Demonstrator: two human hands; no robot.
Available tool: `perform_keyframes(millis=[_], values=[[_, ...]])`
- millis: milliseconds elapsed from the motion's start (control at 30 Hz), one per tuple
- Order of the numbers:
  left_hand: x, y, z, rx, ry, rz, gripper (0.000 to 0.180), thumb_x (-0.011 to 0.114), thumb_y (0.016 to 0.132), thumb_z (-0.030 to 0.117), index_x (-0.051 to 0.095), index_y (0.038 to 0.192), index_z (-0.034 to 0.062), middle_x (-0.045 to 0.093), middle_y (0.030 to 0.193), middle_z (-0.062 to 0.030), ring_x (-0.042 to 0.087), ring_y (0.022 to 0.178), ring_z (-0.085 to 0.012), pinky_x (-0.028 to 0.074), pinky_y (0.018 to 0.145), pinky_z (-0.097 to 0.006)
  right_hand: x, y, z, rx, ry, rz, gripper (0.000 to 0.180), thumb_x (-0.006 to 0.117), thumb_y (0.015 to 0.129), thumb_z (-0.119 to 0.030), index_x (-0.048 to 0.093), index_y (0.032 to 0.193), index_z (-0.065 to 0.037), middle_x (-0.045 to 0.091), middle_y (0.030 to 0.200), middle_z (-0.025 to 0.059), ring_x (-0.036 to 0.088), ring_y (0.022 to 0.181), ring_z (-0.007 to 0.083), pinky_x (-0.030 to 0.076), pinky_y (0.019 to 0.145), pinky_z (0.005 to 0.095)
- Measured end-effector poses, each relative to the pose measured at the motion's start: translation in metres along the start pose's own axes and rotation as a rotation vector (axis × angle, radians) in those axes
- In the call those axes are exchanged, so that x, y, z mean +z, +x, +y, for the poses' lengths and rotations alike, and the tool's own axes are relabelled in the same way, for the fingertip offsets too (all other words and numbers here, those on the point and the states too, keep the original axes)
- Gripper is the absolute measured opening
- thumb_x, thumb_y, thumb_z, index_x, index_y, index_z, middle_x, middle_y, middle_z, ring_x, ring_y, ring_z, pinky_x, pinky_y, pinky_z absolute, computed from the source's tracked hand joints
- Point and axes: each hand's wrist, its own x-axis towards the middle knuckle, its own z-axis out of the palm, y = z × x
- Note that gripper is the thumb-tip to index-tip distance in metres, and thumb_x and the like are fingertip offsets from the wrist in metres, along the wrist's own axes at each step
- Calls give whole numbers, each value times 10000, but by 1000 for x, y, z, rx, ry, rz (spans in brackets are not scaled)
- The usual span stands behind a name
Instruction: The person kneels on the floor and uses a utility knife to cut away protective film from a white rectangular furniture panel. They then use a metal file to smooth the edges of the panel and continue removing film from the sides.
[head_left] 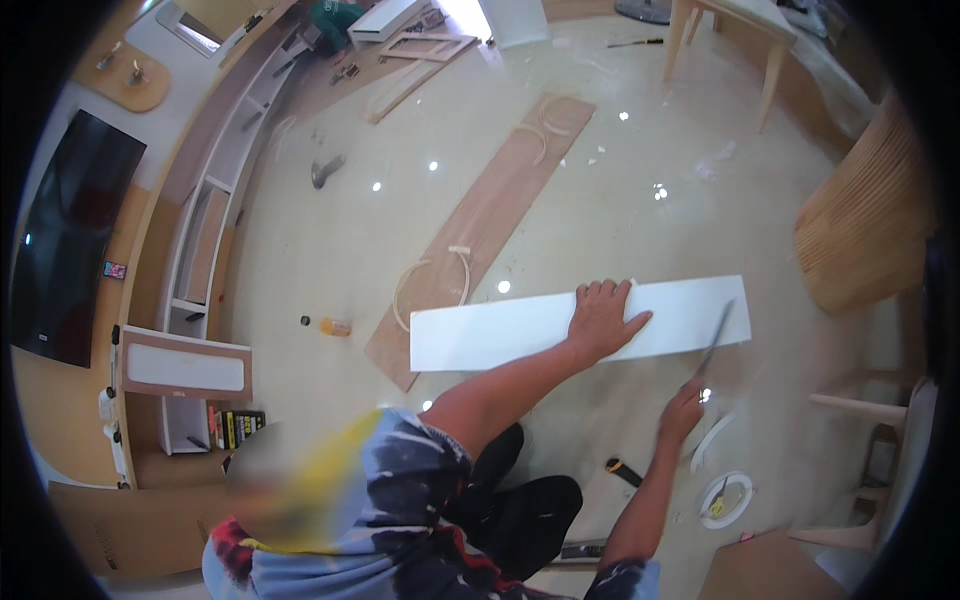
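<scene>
A long white board [480, 335] lies across the floor in front of me, its left end over a brown plank [490, 205]. My left hand [600, 320] rests flat on top of the board near its middle, fingers spread. In my right hand [683, 405] is a long thin grey tool [718, 335], blade-like, its far end over the board's right end. Whether it is a file or a saw cannot be made out. Below the board, a black and yellow handle [624, 471] lies left of my right forearm, and a white curved strip [711, 444] lies to its right.
A white ring [712, 512] with a yellow item inside lies at lower right. Curled strips [462, 268] sit on the plank. A bottle [335, 327] and a hammer-like tool [325, 172] lie on the floor. A low cabinet [205, 245] runs along the left; a ribbed wooden pedestal [865, 215] stands right.
</scene>
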Motion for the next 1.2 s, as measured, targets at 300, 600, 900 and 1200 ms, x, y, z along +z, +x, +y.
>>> perform_keyframes(millis=[300, 600, 900, 1200], values=[[1, -1, 4, -13, -15, -19, 620, 571, 921, 520, 564, 1280, 15, 567, 1099, -194, 515, 1051, -352, 336, 984, -468, -6, -110, -45, 93, 207, -162, 325, 473, 1040, -265, 565, 960, 37, 610, 758, 244, 610, 717, 418, 463, 658, 482], [2, 2, 5, -1, -42, 12, 630, 579, 919, 508, 550, 1314, 19, 566, 1094, -192, 508, 1049, -343, 333, 986, -475, -50, -189, 4, 271, 32, -122, 277, 539, 1012, -228, 581, 1023, 45, 650, 890, 248, 629, 781, 404, 479, 734, 462], [6, 1, 1, -20, -40, -33, 591, 574, 923, 494, 558, 1287, 29, 563, 1089, -189, 504, 1063, -341, 325, 999, -471, -125, -315, 29, 134, -352, -702, 273, 569, 963, -172, 631, 1143, 24, 616, 873, 220, 624, 805, 440, 498, 726, 497], [5, 2, 0, -41, -58, -16, 585, 572, 921, 493, 551, 1298, 46, 563, 1140, -191, 495, 1101, -349, 303, 1036, -480, -80, -292, 22, 306, -86, -471, 199, 585, 952, -122, 621, 1078, 27, 651, 808, 207, 627, 707, 416, 483, 650, 479]])
